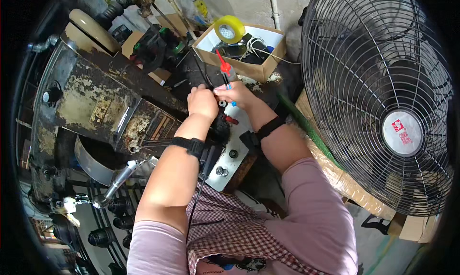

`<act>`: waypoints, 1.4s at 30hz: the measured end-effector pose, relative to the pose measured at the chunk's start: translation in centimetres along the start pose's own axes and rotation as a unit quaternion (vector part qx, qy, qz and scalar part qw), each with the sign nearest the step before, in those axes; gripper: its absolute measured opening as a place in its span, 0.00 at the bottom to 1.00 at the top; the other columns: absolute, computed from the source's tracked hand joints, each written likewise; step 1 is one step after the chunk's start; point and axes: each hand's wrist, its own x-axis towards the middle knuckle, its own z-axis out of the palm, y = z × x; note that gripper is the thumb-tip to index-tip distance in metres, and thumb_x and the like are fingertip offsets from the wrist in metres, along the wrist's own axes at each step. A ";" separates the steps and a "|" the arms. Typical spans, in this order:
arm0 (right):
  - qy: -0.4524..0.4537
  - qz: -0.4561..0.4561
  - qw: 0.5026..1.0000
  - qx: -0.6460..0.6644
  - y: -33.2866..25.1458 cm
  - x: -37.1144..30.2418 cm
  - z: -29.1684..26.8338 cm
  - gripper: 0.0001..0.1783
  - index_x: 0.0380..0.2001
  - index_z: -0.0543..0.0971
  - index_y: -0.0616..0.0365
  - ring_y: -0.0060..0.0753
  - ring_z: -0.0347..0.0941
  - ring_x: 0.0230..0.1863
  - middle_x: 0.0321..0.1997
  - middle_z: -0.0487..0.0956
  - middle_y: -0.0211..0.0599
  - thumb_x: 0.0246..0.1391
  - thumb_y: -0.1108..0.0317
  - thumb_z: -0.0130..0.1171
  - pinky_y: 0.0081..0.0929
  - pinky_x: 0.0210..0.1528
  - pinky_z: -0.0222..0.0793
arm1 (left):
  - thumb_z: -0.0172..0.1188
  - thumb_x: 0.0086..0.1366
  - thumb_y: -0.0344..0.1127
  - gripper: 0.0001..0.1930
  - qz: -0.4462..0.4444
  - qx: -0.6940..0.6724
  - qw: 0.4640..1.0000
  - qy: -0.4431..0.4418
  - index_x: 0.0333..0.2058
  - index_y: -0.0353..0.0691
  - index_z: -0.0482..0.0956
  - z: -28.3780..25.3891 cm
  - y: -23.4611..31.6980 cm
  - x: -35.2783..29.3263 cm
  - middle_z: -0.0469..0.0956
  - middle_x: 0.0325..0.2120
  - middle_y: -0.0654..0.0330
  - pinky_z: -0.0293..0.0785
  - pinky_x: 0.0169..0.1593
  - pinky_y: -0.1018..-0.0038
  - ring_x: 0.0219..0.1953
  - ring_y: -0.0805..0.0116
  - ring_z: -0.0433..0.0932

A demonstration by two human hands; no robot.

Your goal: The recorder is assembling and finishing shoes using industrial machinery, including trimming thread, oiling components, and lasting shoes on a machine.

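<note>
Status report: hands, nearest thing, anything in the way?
Left hand and right hand close together, grips unclear. Red-tipped bottle just beyond right hand. Open box farther back, seemingly not in the way.

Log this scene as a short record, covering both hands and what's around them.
Hands: left hand and right hand close together; what each grip holds is unclear
Near right hand: red-nozzled bottle
Beyond: cardboard box with yellow tape roll and white cable
Far right: caged fan
Left: worn machine
</note>
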 end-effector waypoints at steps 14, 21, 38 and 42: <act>-0.084 0.058 0.994 0.031 0.0 0.1 0.5 0.15 0.37 0.81 0.63 0.27 0.78 0.34 0.33 0.82 0.34 0.44 0.69 0.69 0.22 0.37 0.70 | 0.61 0.51 0.30 0.11 -0.136 -0.063 0.987 -0.053 0.35 0.34 0.82 0.0 -0.8 1.1 0.71 0.52 0.48 0.74 0.52 0.65 0.52 0.52 0.74; 0.126 0.007 0.992 -0.028 -0.5 -0.3 1.7 0.15 0.36 0.82 0.63 0.25 0.78 0.32 0.31 0.82 0.35 0.43 0.69 0.70 0.20 0.36 0.71 | 0.60 0.55 0.35 0.13 -0.140 -0.076 0.983 -0.088 0.38 0.35 0.82 0.0 0.1 1.0 0.74 0.47 0.51 0.73 0.51 0.63 0.51 0.53 0.73; -0.086 0.095 0.961 0.245 1.7 0.8 0.7 0.20 0.46 0.78 0.59 0.20 0.74 0.39 0.37 0.80 0.29 0.48 0.66 0.66 0.16 0.36 0.65 | 0.53 0.56 0.28 0.35 -0.079 -0.076 0.978 -0.175 0.60 0.20 0.51 -1.3 0.5 -0.8 0.71 0.48 0.37 0.72 0.51 0.64 0.51 0.47 0.73; -0.027 0.033 0.995 -0.094 3.0 0.7 -0.6 0.14 0.42 0.82 0.55 0.17 0.72 0.30 0.31 0.80 0.24 0.51 0.65 0.65 0.15 0.34 0.65 | 0.49 0.59 0.27 0.20 0.178 -0.172 0.966 -0.077 0.52 0.33 0.65 -7.7 3.1 -9.5 0.73 0.35 0.46 0.72 0.40 0.57 0.38 0.46 0.74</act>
